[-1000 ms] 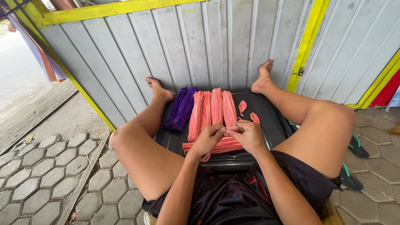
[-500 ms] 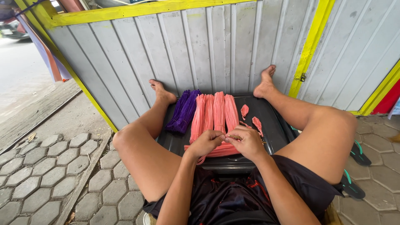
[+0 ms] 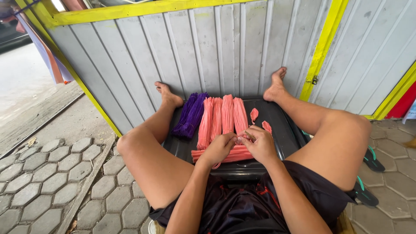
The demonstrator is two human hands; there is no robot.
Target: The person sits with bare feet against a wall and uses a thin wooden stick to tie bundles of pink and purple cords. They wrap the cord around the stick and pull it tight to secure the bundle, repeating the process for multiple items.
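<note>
Left hand [image 3: 220, 148] and right hand [image 3: 259, 145] pinch one pink strip [image 3: 241, 139] between them; pink bundles [image 3: 222, 115] lie at twelve o'clock, within reach.

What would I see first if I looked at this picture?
Bright salmon-pink bundles of strands stand in a row on a black tray between the person's bare legs, with a purple bundle at their left end. In front of them, the left hand and right hand pinch pink strands together over another pink bundle lying crosswise.
</note>
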